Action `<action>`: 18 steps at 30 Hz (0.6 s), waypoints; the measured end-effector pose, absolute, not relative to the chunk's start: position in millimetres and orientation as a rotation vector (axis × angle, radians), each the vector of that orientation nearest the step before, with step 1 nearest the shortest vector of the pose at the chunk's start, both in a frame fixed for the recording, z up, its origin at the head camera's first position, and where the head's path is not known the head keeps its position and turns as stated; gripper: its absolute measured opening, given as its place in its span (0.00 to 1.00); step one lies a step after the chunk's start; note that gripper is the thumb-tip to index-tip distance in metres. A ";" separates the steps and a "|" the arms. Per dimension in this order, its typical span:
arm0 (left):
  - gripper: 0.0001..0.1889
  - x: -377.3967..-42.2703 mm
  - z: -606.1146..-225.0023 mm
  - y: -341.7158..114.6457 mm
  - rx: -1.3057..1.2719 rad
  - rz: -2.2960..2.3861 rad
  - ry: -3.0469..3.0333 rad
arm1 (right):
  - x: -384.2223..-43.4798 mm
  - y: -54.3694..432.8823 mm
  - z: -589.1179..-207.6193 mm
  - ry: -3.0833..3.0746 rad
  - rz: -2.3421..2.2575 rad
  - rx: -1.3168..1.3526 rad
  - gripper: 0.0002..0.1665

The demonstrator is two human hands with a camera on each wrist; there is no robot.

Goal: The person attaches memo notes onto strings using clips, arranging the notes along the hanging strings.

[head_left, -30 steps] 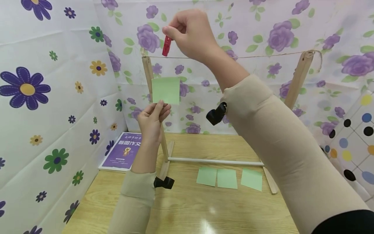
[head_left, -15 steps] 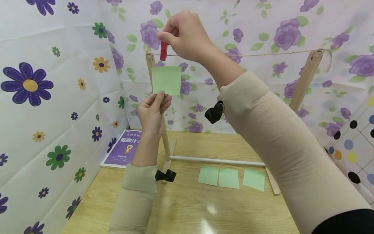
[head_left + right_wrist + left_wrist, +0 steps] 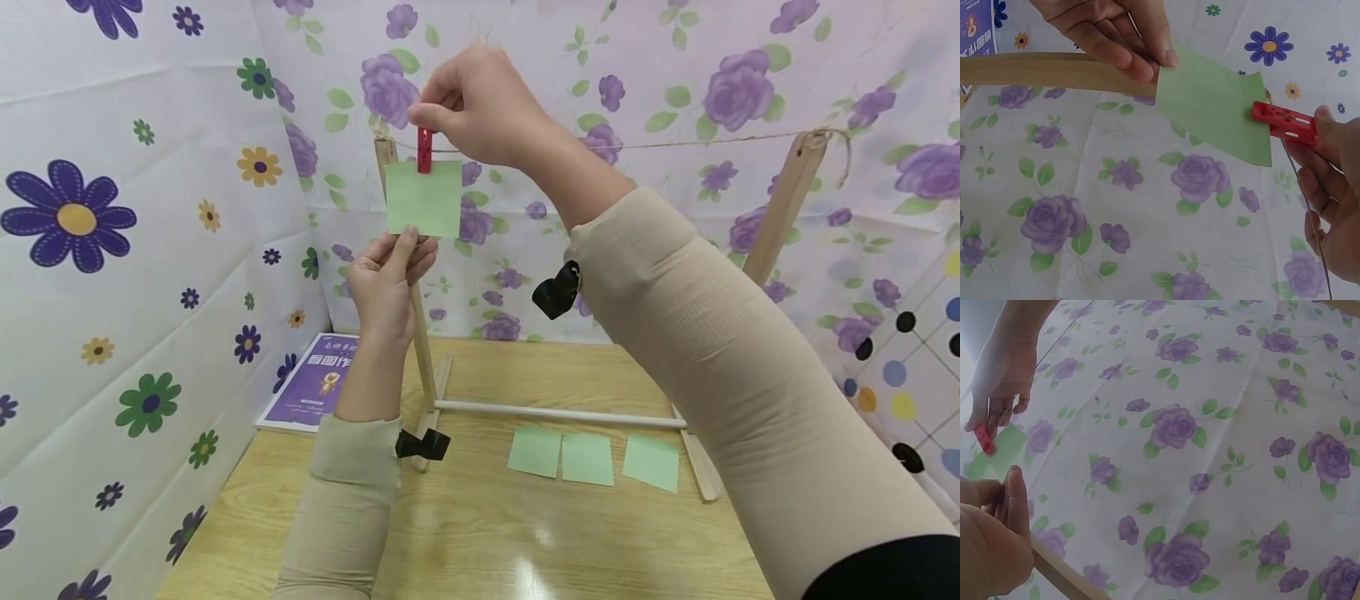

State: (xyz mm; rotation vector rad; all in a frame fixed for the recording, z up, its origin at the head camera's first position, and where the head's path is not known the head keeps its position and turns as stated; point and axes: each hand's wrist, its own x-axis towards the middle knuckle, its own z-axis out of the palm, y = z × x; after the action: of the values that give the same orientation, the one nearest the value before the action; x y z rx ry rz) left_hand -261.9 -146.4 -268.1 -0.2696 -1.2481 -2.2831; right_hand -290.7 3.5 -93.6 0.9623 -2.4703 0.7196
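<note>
A square green paper note [image 3: 423, 200] hangs upright just below the twine line [image 3: 660, 146], close to the left wooden post. My left hand [image 3: 386, 279] pinches its bottom edge between thumb and fingers. With thumb and fingertips, my right hand [image 3: 480, 104] pinches the upper end of a red clothespin [image 3: 425, 150]. In the right wrist view the clothespin [image 3: 1285, 122] overlaps the top edge of the note [image 3: 1216, 106], with the twine running right beside it. The left wrist view shows the clothespin [image 3: 985, 439] at the note's upper part, above my left hand [image 3: 997, 531].
Wooden posts [image 3: 783, 200] hold up the twine at both ends, joined low down by a white rod [image 3: 555, 412]. Three more green notes [image 3: 587, 458] lie on the wooden table [image 3: 480, 533]. A purple book [image 3: 311, 387] lies at the left, against the flowered cloth wall [image 3: 180, 308].
My left hand has raised the note toward the twine. My right hand has brought the clothespin down, and its lower end now overlaps the note's top edge.
</note>
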 end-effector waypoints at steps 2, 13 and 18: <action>0.06 -262.6 -268.4 -146.3 -0.273 -2.275 -1.253 | -291.1 4.1 -94.0 -2.484 0.692 0.971 0.19; 0.05 -263.6 -270.3 -147.5 -0.284 -2.304 -1.235 | -293.3 9.4 -95.9 -2.503 0.711 1.047 0.20; 0.06 -264.2 -271.8 -148.5 -0.291 -2.295 -1.258 | -293.0 8.5 -99.0 -2.474 0.686 1.029 0.22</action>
State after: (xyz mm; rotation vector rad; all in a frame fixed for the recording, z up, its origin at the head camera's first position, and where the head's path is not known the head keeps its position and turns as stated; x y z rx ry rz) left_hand -264.2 -148.5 -271.8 -0.2905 -1.2585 -2.2953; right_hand -293.0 8.5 -99.0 1.0287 -2.4743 0.6864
